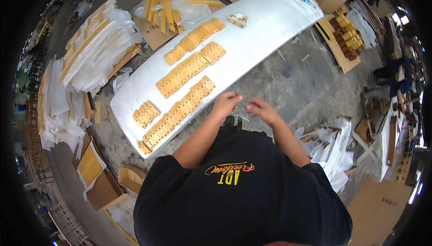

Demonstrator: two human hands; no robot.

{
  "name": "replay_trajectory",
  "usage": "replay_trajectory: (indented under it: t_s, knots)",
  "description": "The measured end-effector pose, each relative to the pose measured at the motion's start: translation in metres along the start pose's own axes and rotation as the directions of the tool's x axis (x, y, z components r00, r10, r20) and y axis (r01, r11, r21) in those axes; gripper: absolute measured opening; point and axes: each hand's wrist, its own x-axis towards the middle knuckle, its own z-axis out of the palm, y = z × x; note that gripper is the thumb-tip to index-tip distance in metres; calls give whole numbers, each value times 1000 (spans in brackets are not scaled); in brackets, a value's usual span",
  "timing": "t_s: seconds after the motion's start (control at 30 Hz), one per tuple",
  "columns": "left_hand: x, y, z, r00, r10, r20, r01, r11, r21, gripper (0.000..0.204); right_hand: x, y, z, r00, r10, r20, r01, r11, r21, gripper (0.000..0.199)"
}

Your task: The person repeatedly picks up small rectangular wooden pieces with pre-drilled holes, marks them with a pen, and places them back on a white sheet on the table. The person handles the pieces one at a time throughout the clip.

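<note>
My left hand (226, 105) is in front of my chest beside the near edge of the wrapped table (270, 25), its fingers closed together. A short gap to the right is my right hand (262, 110), its fingers curled in toward the left one. Whatever either hand may pinch is too small to make out. Nearest my left hand is a row of small light wooden blocks (177, 113) with dark holes, lying side by side along the table's near edge. Two more rows of such blocks, a middle row (182, 76) and a far row (193, 41), lie beyond it.
A short group of blocks (146, 114) and a small pile of pieces (237, 20) also lie on the table. Yellow wooden strips (168, 7) and wrapped stacks (96, 48) stand beyond its left side. Cartons (380, 205) and wrapped parts (330, 147) are at right.
</note>
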Motion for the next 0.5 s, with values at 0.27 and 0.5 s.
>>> replay_trajectory:
  t_s: [0.27, 0.5]
  knots:
    - [134, 32, 46, 993, -34, 115, 32, 999, 13, 25, 139, -19, -81, 994, -17, 110, 26, 996, -81, 16]
    - [163, -11, -10, 931, -137, -338, 246, 920, 304, 46, 290, 8, -142, 997, 45, 64, 2, 803, -595, 26]
